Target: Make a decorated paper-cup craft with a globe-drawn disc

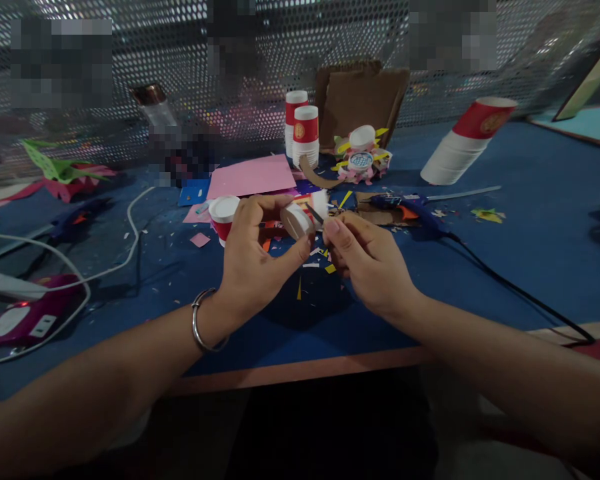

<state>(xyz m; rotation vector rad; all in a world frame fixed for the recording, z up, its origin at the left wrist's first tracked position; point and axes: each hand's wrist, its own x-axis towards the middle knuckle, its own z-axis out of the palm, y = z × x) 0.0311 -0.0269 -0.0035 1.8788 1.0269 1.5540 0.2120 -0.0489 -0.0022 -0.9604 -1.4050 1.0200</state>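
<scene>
I see my left fingers (254, 212) grip the paper cup (296, 224), tipped sideways; my right fingers (347, 235) pinch a thin dark tool (314, 213), its tip aimed left at the cup.

The left hand (254, 252) grips a paper cup (296, 225), the right hand (369, 259) a thin tool (314, 213).

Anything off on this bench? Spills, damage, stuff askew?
Small yellow, pink and white paper scraps litter the blue tabletop near the left hand and right hand, looking untidy. The tall stack of red-and-white paper cups at right appears to lean, possibly just wide-lens distortion. No liquid spill visible.
</scene>
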